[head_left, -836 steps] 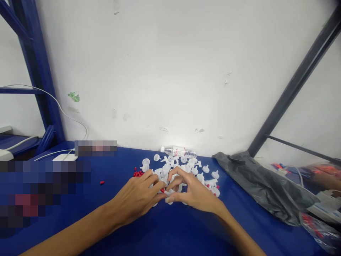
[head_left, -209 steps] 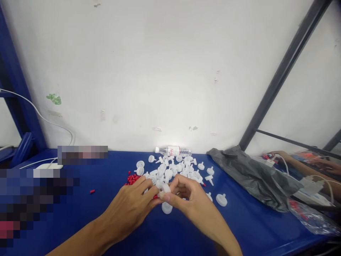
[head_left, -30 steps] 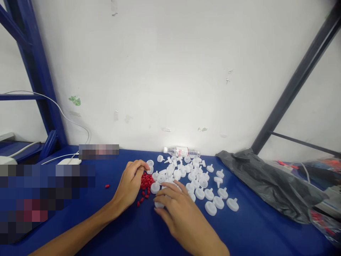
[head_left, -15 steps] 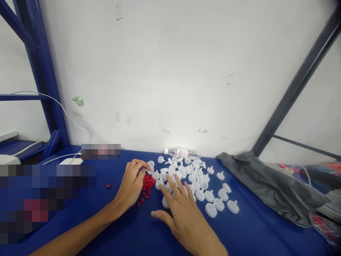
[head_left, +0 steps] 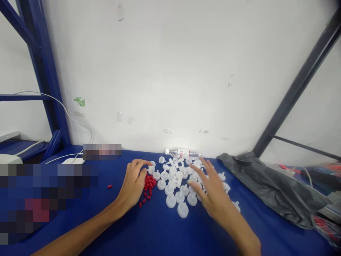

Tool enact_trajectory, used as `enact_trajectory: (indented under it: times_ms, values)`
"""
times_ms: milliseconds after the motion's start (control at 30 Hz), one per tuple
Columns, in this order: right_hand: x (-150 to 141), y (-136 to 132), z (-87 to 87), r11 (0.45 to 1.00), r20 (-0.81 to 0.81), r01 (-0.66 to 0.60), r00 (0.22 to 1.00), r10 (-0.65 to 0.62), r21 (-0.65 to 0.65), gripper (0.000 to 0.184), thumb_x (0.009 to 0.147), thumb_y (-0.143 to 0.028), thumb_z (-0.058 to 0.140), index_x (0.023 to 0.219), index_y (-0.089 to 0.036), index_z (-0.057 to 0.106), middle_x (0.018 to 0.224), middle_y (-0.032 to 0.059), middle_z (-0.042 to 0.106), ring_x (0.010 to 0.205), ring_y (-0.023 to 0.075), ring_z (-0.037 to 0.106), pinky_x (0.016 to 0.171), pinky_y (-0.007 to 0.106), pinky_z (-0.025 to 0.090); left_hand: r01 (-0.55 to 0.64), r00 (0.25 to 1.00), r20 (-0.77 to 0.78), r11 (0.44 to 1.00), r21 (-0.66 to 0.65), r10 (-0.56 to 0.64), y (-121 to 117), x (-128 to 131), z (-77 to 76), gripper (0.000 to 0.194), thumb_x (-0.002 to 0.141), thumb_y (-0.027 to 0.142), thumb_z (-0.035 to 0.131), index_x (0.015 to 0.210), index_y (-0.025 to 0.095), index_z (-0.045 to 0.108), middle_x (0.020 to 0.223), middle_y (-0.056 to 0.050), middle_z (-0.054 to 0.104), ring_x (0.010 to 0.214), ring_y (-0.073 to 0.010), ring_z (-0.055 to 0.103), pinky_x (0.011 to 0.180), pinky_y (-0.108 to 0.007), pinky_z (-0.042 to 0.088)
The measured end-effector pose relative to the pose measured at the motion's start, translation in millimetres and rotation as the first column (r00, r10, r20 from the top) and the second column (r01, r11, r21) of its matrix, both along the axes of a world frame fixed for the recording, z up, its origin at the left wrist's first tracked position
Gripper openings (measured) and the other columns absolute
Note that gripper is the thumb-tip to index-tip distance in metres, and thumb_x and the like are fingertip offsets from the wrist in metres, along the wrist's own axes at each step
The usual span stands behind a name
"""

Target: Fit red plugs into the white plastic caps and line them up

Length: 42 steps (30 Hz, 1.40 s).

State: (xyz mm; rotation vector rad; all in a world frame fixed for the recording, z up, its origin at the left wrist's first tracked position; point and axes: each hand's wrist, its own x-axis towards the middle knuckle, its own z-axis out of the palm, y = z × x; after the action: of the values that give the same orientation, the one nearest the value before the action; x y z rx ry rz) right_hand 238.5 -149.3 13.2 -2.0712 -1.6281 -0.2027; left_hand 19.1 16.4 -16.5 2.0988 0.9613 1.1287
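Observation:
Many white plastic pieces (head_left: 171,201), round caps with a short stem, lie in a loose heap. My left hand (head_left: 132,183) rests at the heap's left edge, fingers bent and thumb apart from the index finger. Its index fingertip is at a white round piece (head_left: 151,170), with no grip on it visible. Small red plastic pieces (head_left: 149,182) form a pile just right of that hand. Over the heap's right side is my right hand (head_left: 214,190), slightly blurred, fingers spread, holding nothing visible. It hides some of the white pieces.
A clear plastic bottle (head_left: 182,153) with a white cap lies behind the heap against the wall. Grey plastic sheeting (head_left: 269,186) lies at the right. One red piece (head_left: 109,186) sits apart on the blue table (head_left: 149,234). A white cable (head_left: 77,123) hangs at the left.
My right hand has moved right, from the middle of the heap to its right side, uncovering white pieces in front. My left hand has stayed nearly in place.

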Motion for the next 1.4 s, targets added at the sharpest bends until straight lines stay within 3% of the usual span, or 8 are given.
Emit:
enact_trajectory:
  times_ms: [100,300,467,667,833,1033,1267,1400]
  values:
    - [55,-12,-10.0,0.979,-0.014,0.162,0.987,-0.161,0.128,0.055,0.099,-0.057,0.03,0.14,-0.03,0.054,0.163,0.0055,0.023,0.151,0.0351,0.012,0.118,0.062,0.02,0.0,1.0,0.0,1.0,-0.017,0.0,1,0,-3.3,0.032,0.094,0.026,0.035,0.105,0.025,0.064,0.117,-0.004,0.059,0.115,-0.0253,0.048,0.105,-0.047,0.036]
    - [120,-39,-45.4,0.949,-0.3,0.292,0.921,-0.247,0.114,0.065,0.099,-0.06,0.019,0.145,-0.023,0.048,0.156,0.0058,0.04,0.15,0.0224,0.02,0.125,0.044,0.011,-0.009,1.0,0.02,0.999,-0.032,0.01,4,1,-6.4,0.03,0.093,0.025,0.036,0.104,0.025,0.063,0.114,-0.005,0.059,0.113,-0.0261,0.048,0.104,-0.049,0.037]
    - [136,-36,-61.9,0.943,-0.457,0.309,0.861,-0.223,0.121,0.078,0.095,-0.069,0.021,0.15,-0.016,0.04,0.159,0.0086,0.034,0.149,0.0209,0.023,0.124,0.035,0.011,-0.021,0.999,0.036,0.998,-0.059,0.024,8,1,-8.5,0.03,0.092,0.026,0.036,0.103,0.026,0.064,0.115,-0.004,0.06,0.114,-0.0263,0.049,0.103,-0.049,0.038]
    - [149,-18,-50.3,0.932,-0.595,0.345,0.774,-0.215,0.113,0.093,0.093,-0.074,0.005,0.149,-0.009,0.041,0.154,0.0167,0.04,0.145,0.0257,0.034,0.12,0.042,0.021,-0.016,0.998,0.061,0.997,-0.079,0.021,15,0,-13.7,0.03,0.091,0.027,0.037,0.104,0.026,0.065,0.113,-0.004,0.062,0.114,-0.0264,0.052,0.103,-0.048,0.039]
    - [128,6,-49.4,0.95,-0.565,0.293,0.804,-0.186,0.104,0.084,0.093,-0.074,0.019,0.14,-0.013,0.054,0.147,0.0149,0.051,0.141,0.0285,0.041,0.119,0.049,0.023,-0.02,0.997,0.076,0.996,-0.09,0.027,17,0,-14.0,0.031,0.09,0.027,0.037,0.103,0.026,0.065,0.114,-0.003,0.062,0.113,-0.0254,0.053,0.102,-0.047,0.04]
    - [103,35,-48.3,0.978,-0.512,0.149,0.858,-0.054,0.146,0.07,0.097,-0.067,0.023,0.132,-0.021,0.063,0.137,0.0081,0.062,0.131,0.0237,0.054,0.114,0.039,0.036,-0.028,0.996,0.08,0.994,-0.105,0.036,18,0,-12.3,0.03,0.089,0.028,0.038,0.101,0.025,0.065,0.111,-0.003,0.064,0.11,-0.0257,0.055,0.1,-0.046,0.042]
    - [158,78,-37.6,0.902,-0.423,0.323,0.887,-0.183,0.286,0.08,0.097,-0.063,0.008,0.121,-0.014,0.067,0.124,0.0157,0.068,0.12,0.028,0.06,0.108,0.043,0.038,-0.034,0.996,0.082,0.997,-0.065,0.04,20,2,-9.5,0.029,0.089,0.023,0.037,0.099,0.024,0.064,0.11,-0.004,0.063,0.109,-0.0243,0.055,0.099,-0.043,0.043]
    - [181,92,-48.9,0.87,-0.361,0.388,0.892,-0.272,0.304,0.079,0.097,-0.059,0.008,0.102,-0.012,0.071,0.109,0.0196,0.072,0.109,0.0308,0.063,0.101,0.044,0.041,-0.092,0.984,-0.137,0.984,0.152,0.113,21,-3,0.7,0.028,0.089,0.02,0.039,0.101,0.023,0.063,0.11,-0.007,0.061,0.109,-0.026,0.052,0.097,-0.043,0.043]
